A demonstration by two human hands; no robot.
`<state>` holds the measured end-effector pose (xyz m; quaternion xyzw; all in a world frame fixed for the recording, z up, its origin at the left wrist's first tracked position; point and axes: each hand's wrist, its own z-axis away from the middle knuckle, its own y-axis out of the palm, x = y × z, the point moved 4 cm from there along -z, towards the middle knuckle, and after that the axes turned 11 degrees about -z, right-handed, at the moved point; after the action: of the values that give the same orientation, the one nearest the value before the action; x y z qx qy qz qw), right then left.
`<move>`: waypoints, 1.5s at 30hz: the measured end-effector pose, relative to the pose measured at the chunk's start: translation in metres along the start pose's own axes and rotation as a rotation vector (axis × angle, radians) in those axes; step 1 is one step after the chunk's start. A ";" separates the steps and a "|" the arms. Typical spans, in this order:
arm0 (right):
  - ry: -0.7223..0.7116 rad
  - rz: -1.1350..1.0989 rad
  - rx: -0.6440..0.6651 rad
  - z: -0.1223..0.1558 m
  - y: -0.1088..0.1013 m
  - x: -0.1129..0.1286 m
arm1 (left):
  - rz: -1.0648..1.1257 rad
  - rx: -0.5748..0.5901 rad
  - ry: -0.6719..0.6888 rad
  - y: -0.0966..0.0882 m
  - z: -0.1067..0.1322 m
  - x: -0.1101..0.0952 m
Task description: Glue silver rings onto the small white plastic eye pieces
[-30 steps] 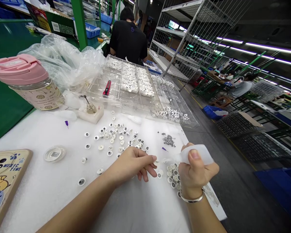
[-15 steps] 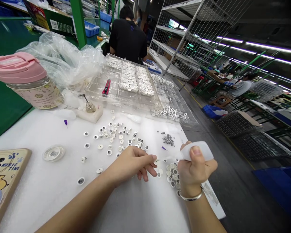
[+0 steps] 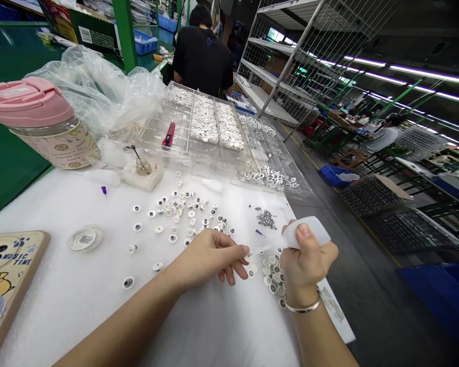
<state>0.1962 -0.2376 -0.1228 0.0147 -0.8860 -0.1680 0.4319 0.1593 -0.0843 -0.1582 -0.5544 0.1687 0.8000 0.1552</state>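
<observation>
My right hand (image 3: 309, 262) is wrapped round a white squeeze bottle (image 3: 312, 230), thumb pressed on its side. The bottle lies tilted, its thin translucent nozzle (image 3: 265, 248) pointing left at my left fingertips. My left hand (image 3: 216, 257) is closed in a pinch, thumb against forefinger, on a small white round part (image 3: 248, 257) that is mostly hidden. Below the nozzle, a cluster of white and grey discs (image 3: 272, 272) lies beside my right wrist. More white round parts with dark centres (image 3: 183, 206) are scattered beyond my left hand.
Small metal pieces (image 3: 266, 219) and a purple needle tip (image 3: 259, 233) lie beyond the nozzle. A clear compartment tray (image 3: 179, 158) of white parts stands at the back, a red cutter (image 3: 169, 135) on it. A pink-lidded cup (image 3: 49, 122) stands left. A person (image 3: 202, 56) sits ahead.
The squeeze bottle and my right hand have shifted slightly left, the nozzle staying by my left fingertips. My left hand has hardly moved.
</observation>
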 end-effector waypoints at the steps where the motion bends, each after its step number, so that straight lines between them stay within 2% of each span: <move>1: 0.000 -0.004 0.001 0.000 0.000 0.000 | -0.001 0.002 0.004 0.000 0.000 0.000; 9: -0.059 -0.037 0.019 -0.004 0.002 0.005 | -0.008 0.010 0.011 0.000 -0.004 0.000; 28: 0.046 0.072 0.049 0.001 -0.004 0.000 | -0.108 -0.014 0.027 0.001 -0.001 0.002; 38: -0.006 0.024 0.014 -0.002 -0.006 0.000 | -0.116 -0.002 0.042 0.000 -0.003 0.005; 45: 0.062 0.082 0.078 0.000 -0.003 0.000 | -0.129 -0.001 0.022 0.001 -0.001 0.003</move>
<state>0.1962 -0.2406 -0.1241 0.0004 -0.8780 -0.1150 0.4647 0.1586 -0.0855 -0.1615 -0.5731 0.1340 0.7822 0.2044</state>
